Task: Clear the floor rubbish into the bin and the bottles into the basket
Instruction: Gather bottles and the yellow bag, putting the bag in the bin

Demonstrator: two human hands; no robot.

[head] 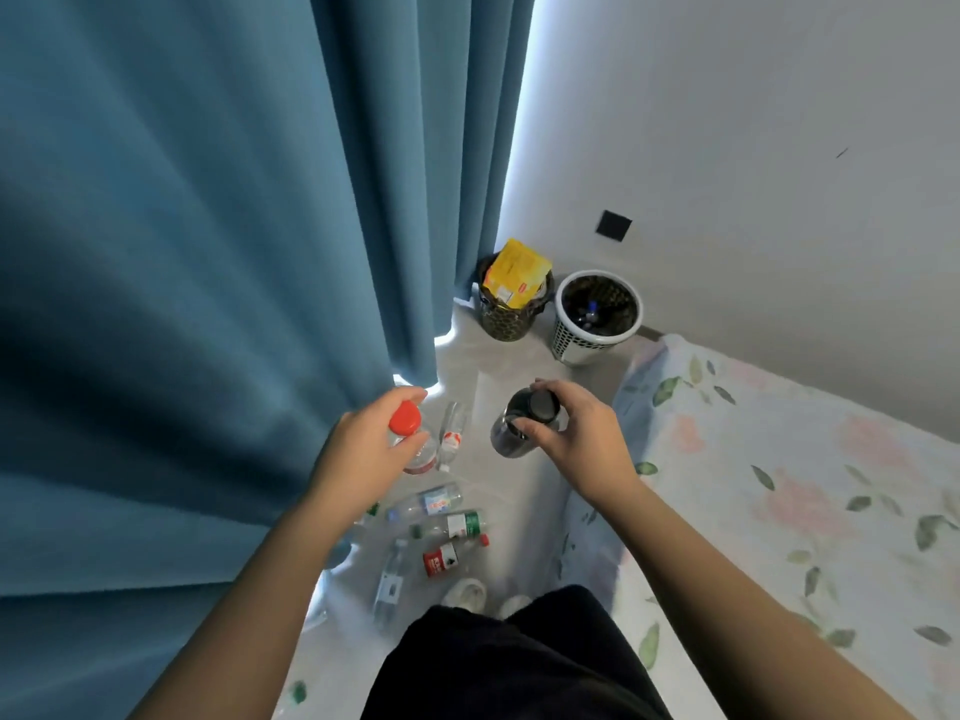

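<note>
My left hand [366,446] grips a clear bottle with a red cap [405,419] by its neck. My right hand [574,431] holds a dark bottle with a black cap [519,423] near its top. Both are held upright above the floor. Several plastic bottles lie on the floor below, among them a red-labelled one [445,557], a green-labelled one [457,524] and a small clear one [451,436]. A dark bin [506,319] holding a yellow box [517,272] stands in the corner. Next to it is a white basket [592,340] with a bottle inside.
A blue curtain [208,278] hangs along the left down to the floor. A bed with a floral sheet [779,485] fills the right side. White wall behind the basket has a black socket [613,224]. My dark trousers [509,662] and feet are at the bottom.
</note>
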